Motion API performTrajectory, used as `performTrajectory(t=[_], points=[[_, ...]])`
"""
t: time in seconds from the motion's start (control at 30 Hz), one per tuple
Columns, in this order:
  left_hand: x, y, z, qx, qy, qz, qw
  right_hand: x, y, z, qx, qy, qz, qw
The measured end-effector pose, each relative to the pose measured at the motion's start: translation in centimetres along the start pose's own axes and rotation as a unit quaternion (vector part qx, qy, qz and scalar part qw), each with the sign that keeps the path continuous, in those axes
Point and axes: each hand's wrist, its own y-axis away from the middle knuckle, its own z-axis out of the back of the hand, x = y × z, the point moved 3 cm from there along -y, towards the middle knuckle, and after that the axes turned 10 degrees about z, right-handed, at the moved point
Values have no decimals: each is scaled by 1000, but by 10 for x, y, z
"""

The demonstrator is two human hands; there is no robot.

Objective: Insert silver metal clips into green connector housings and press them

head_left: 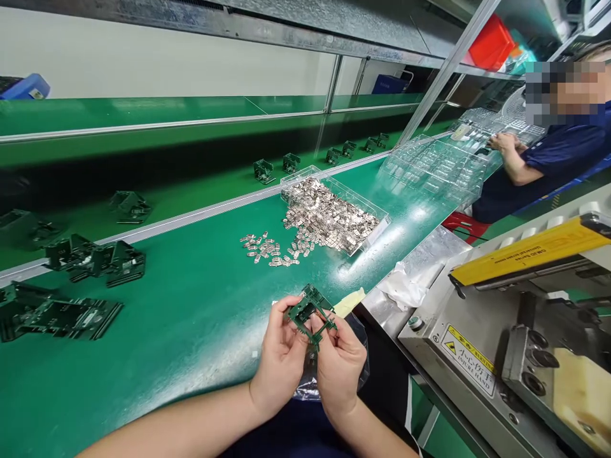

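Observation:
Between my two hands, over the front edge of the green table, is a dark green circuit board assembly [312, 299] with an opening in its middle. My left hand [281, 350] grips its left side between thumb and fingers. On the right, my right hand [340, 359] pinches the near right part, its thumb at the opening. Beyond them, small silvery metal pieces [267, 247] lie loose on the table. A clear plastic tray [375, 238] on its side behind them holds a large heap of the same pieces.
Several green board assemblies [86, 315] lie on the left, and more [263, 170] stand along the table's back. To the right is a metal machine [449, 343] with a hand-injury warning label. Farther off, a co-worker [539, 152] works beside clear trays [429, 165].

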Motion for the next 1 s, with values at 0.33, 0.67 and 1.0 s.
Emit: performTrajectory(t=[0.33, 0.67, 1.0], points=[[-4, 0, -2, 13, -13, -10, 1000, -5, 2, 13, -8, 130, 89, 987], [1, -4, -2, 7, -31, -3, 1000, 4, -5, 18, 10, 120, 103, 987], [-2, -7, -1, -27, -70, 14, 997, 8, -16, 13, 41, 23, -61, 997]])
